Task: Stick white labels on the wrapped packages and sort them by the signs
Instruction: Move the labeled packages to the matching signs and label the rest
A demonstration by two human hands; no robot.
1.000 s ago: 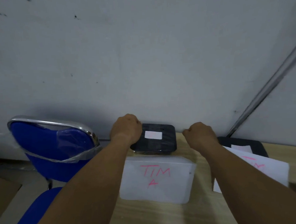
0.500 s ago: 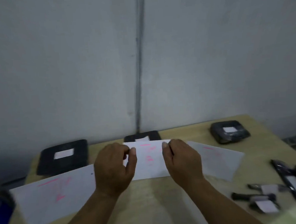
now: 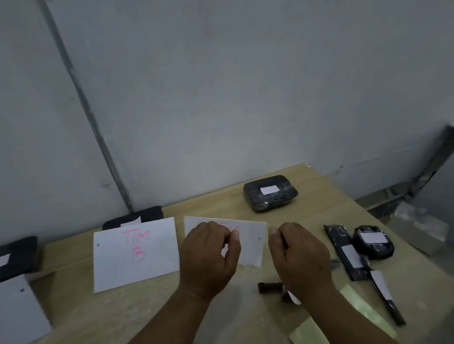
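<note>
While the wooden tabletop [image 3: 123, 324] fills the lower view beneath a grey wall [image 3: 242, 91], the TIM B sign [image 3: 135, 253], a white sheet lettered in pink, lies flat on it. Left of the TIM B sign a second sign [image 3: 14, 317] is cut off by the frame edge. Just right of it a third sign [image 3: 251, 239] lies slightly askew, its pink writing mostly hidden.

Over that third sheet is the left hand [image 3: 208, 258], with fingers curled and thumb against forefinger. I cannot tell whether its grip has caught the paper. Farther right of the TIM B sign is the right hand [image 3: 300, 257], also curled, its thumb just beside the third sheet's right edge. Whether its grip holds anything cannot be told.

Behind and left of the TIM B sign sits a left package [image 3: 18, 253], black with a white label. Directly behind the sign, against the wall, a rear package [image 3: 143, 214] is partly covered by it. Behind and well to its right lies a far package [image 3: 280, 199], which is labelled. Far right of the sign, past the right hand, a flat package [image 3: 342, 244] and a round package [image 3: 374, 253] lie side by side, both labelled.
</note>
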